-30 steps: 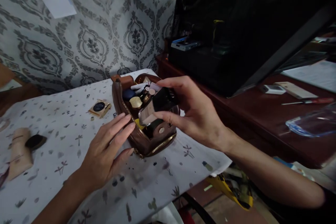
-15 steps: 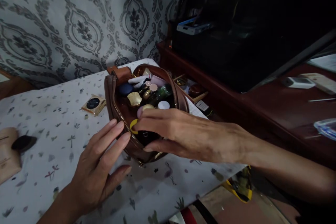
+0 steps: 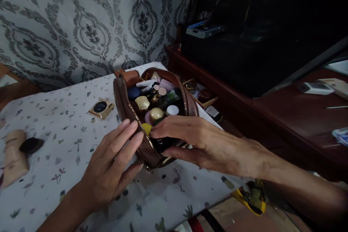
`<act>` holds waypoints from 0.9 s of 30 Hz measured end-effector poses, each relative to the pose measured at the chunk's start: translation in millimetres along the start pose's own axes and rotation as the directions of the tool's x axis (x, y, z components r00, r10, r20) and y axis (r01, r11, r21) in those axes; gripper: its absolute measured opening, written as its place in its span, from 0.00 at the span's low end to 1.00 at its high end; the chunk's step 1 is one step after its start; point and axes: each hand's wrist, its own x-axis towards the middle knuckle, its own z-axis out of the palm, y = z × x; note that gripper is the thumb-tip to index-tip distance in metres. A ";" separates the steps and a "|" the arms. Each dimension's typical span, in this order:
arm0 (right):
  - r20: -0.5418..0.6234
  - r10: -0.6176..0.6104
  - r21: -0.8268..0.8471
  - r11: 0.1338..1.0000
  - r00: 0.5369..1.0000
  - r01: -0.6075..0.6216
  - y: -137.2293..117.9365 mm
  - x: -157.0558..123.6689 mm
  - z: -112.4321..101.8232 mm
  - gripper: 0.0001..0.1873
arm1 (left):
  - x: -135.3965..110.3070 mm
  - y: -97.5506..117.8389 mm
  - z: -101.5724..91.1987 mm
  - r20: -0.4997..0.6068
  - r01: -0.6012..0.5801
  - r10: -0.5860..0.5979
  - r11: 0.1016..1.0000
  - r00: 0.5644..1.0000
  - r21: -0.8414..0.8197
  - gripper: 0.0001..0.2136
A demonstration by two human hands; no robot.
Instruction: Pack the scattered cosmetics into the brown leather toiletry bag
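A brown zip-up cosmetics bag [image 3: 121, 96] sits unzipped on the table, packed with small makeup items. My left hand [image 3: 110, 165] is open, its fingertips resting on the near-left side of the bag by the zip. My right hand [image 3: 197, 139] reaches over the near rim from the right, thumb and fingers apart, fingertips beside a yellow round item [image 3: 146, 128] inside. Close to those fingers lie a gold round cap [image 3: 157, 114] and a white round lid [image 3: 172, 110]. Further back are a gold compact-like piece [image 3: 142, 103], a dark blue round item [image 3: 133, 92] and several tubes.
A patterned white cloth covers the table [image 3: 78, 174]. On it are a wrapped square item with a black disc [image 3: 100, 107], a beige tube [image 3: 16, 157] and a dark brush-like item [image 3: 31, 145]. An open drawer with things [image 3: 205, 94] and a dark red cabinet [image 3: 272, 123] stand right.
The right fingertips have eased off the yellow item, which now lies flatter, and the gold cap shows more fully. The left hand stays on the bag. The whole view has shifted slightly.
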 end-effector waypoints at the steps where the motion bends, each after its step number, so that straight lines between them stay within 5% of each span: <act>1: -0.017 -0.008 -0.001 1.000 1.000 0.008 0.2 -0.9 1.5 0.17 | 0.7 -0.2 0.7 0.004 -0.004 0.004 1.000 1.000 -0.001 0.32; 5: -0.056 0.015 -0.026 1.000 0.998 -0.017 -1.3 -1.1 5.6 0.17 | 2.8 -0.1 2.7 0.009 -0.006 0.006 1.000 1.000 -0.002 0.33; 11: 0.037 0.089 -0.082 0.993 0.995 -0.085 -6.5 4.8 2.8 0.13 | 7.0 -0.1 0.1 0.042 -0.033 0.034 0.999 0.999 -0.020 0.33; 27: -0.069 -0.059 -0.227 0.973 0.996 0.042 -1.7 6.7 13.8 0.26 | -8.7 -1.7 9.1 0.053 0.060 -0.051 0.983 0.997 -0.171 0.38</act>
